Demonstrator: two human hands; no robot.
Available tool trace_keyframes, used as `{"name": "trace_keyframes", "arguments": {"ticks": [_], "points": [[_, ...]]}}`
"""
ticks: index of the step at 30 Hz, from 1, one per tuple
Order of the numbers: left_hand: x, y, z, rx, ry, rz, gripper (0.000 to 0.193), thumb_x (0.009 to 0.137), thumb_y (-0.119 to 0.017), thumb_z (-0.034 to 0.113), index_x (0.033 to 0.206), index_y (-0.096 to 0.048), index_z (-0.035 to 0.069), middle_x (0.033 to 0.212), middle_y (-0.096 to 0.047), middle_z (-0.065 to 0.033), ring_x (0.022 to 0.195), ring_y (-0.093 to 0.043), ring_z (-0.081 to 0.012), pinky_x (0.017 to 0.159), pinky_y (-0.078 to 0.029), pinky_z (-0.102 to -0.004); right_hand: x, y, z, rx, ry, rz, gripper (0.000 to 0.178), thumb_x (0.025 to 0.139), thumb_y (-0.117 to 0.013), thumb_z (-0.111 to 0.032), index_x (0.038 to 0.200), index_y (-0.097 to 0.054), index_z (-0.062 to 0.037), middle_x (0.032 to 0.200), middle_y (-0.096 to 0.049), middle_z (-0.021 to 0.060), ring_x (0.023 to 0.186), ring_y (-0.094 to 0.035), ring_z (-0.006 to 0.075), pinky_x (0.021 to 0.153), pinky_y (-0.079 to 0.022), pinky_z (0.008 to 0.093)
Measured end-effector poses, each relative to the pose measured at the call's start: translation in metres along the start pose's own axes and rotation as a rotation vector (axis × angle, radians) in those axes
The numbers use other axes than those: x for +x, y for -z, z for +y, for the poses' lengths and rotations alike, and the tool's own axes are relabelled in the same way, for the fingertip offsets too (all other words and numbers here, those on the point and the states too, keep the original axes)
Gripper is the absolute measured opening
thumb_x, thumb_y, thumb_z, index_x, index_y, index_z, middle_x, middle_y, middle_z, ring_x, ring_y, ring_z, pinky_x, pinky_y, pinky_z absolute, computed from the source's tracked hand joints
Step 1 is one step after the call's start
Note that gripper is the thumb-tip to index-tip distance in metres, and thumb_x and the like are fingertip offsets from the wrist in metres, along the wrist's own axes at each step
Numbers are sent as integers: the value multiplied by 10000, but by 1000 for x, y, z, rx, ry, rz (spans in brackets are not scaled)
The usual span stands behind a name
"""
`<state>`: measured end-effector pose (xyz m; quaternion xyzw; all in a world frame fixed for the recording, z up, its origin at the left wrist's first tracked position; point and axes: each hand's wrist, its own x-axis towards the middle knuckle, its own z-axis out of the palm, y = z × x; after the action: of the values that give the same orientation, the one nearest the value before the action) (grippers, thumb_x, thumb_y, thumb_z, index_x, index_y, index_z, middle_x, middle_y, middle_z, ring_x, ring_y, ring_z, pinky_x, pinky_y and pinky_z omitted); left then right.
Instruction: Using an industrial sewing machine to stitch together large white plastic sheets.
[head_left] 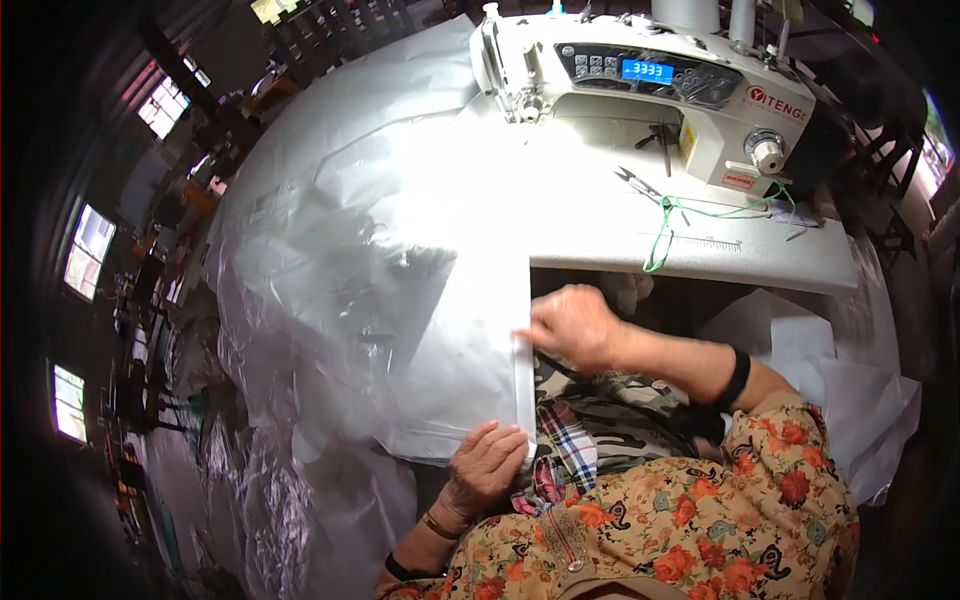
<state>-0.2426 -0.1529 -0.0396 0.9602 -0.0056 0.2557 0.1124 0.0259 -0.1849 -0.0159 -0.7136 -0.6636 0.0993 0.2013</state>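
A large translucent whitish plastic sheet [400,300] spreads from the sewing machine's needle end down to my lap, with a narrow folded hem along its right edge. My right hand [578,328] is closed at that edge, thumb and fingers pinching the hem below the table's front edge. Lower down, my left hand [487,465] holds the sheet's near corner, its fingers laid together over the top; its thumb is hidden. The white sewing machine [640,70] stands at the far side, its lamp glaring on the sheet near the needle.
On the white machine table [790,245] lie small metal snips [640,183] and a looped green cord [660,235]. Thread cones [688,15] stand behind the machine. More plastic sheeting [850,400] hangs at the right, and crumpled clear plastic [265,480] heaps at the left.
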Motion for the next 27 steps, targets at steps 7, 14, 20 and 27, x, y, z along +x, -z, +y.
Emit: {"name": "trace_keyframes", "arguments": {"ticks": [7,14,20,27], "points": [[14,-19,-18,-172,46,-100,64,852,-658,52,904,-667,89,958,-700,-17,929,-693,-180,1084,-391,-477,105,29,107,-241,35,450,243,883,-627,-289,912,-604,-49,1006,-611,145,1022,-575,318,888,-461,436],[8,-28,-39,-243,84,-107,75,835,-661,40,892,-659,88,924,-685,-22,963,-679,-189,1106,-340,-563,116,35,114,-184,103,381,267,894,-606,-302,941,-616,-39,1005,-632,156,1043,-581,332,912,-450,466],[31,-21,-71,-320,160,-82,114,804,-625,6,891,-651,74,920,-674,-55,1003,-673,-231,1153,-259,-602,114,43,112,-170,49,144,598,921,-597,-479,1312,-580,-28,1435,-478,256,1358,-420,392,1121,-307,481],[80,-19,-102,-236,122,-85,56,826,-627,31,869,-607,60,923,-652,-67,1032,-667,-284,1144,-236,-627,114,44,118,-210,123,31,884,933,-508,-640,1409,-363,91,1478,-351,340,1414,-301,445,1169,-229,499]]}}
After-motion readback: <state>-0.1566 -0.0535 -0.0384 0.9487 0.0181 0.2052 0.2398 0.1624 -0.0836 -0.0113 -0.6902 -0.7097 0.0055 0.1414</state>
